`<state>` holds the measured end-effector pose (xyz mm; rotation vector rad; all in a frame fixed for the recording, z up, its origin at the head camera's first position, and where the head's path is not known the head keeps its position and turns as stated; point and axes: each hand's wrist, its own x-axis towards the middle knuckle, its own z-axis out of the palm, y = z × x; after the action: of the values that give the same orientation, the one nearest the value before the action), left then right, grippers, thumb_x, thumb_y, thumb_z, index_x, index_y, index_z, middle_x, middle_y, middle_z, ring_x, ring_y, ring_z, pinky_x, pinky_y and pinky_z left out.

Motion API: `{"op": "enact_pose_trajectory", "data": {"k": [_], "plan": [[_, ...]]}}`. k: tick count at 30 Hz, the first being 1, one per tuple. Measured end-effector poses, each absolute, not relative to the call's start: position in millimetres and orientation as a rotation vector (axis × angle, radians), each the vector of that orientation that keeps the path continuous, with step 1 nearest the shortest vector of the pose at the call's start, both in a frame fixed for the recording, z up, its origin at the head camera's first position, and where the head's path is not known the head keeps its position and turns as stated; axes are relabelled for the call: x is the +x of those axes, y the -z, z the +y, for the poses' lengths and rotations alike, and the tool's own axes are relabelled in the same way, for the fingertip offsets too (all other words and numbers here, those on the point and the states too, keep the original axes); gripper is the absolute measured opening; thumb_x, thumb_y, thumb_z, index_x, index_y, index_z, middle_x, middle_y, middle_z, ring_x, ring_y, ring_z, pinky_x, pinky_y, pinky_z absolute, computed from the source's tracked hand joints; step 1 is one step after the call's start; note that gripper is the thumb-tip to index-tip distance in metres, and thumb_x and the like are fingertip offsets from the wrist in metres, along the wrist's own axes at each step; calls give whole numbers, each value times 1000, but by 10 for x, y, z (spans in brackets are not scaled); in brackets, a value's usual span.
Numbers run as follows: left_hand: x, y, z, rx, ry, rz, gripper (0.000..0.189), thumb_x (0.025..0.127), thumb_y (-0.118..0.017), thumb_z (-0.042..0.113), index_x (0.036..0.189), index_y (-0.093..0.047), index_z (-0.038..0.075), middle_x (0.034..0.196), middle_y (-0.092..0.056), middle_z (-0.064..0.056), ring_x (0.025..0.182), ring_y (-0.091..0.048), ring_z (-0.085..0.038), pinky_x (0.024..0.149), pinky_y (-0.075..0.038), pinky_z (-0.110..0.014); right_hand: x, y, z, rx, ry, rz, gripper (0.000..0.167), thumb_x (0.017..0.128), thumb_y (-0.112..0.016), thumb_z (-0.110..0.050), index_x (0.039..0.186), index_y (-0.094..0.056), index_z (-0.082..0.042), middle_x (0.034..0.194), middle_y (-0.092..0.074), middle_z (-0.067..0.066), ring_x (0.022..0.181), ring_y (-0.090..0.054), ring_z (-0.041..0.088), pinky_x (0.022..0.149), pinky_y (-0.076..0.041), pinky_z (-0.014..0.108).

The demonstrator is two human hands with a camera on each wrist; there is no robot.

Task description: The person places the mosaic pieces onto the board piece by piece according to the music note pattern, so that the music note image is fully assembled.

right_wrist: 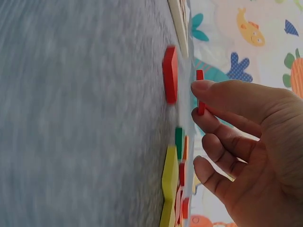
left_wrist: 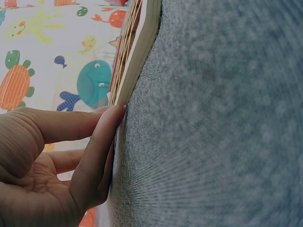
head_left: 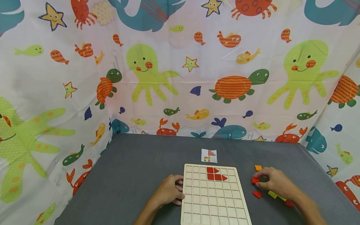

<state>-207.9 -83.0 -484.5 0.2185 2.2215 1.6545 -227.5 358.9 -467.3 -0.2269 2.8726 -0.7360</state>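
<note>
"Red piece [head_left: 255, 180] between thumb and fingertips: where is it?"

"On the right side of the grey table [head_left: 146, 175], apart from the gridded board [head_left: 214, 200]. The right hand [head_left: 277, 182] has it in a narrow pinch."

"Which step is this, then?"

"Picking up, I'd judge. A red group [head_left: 217, 177] already sits in the board's far rows."

"And the next move?"

"Probably calls for carrying it over and lining it up with a cell, checked against the printed card [head_left: 209, 156] beyond the board. The left hand [head_left: 170, 190] touches the board's left edge with relaxed fingers, which should help steady it."

"Anything you can't make out?"

"Fingers partly cover the green piece [head_left: 263, 179], and the board's near edge is cut off. The right wrist view shows the pinched piece edge-on, so it may be square, but I can't be sure."
</note>
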Motion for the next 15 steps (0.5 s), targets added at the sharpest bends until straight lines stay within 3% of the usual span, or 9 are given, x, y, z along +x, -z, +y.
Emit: {"op": "enact_pose_trajectory", "data": {"k": [8,15], "plan": [[-2083,4871,-830,226,-1656,2229,68,77,-77,-18,142,-58,-9,120,-58,-15,94,-65,-25,55,-67,-39,-2296,4709,3317,-368,820,2899,25,86,-88,-31,107,-78,-19,105,-68,-4,99,-57,19,81,-54,37],[-2091,4879,-829,223,-1657,2225,68,77,-77,-18,142,-58,-8,120,-58,-15,94,-65,-25,56,-67,-39,-2317,4706,3070,-483,930,2900,25,87,-88,-31,107,-78,-21,109,-69,-5,104,-51,21,83,-50,39]]}}
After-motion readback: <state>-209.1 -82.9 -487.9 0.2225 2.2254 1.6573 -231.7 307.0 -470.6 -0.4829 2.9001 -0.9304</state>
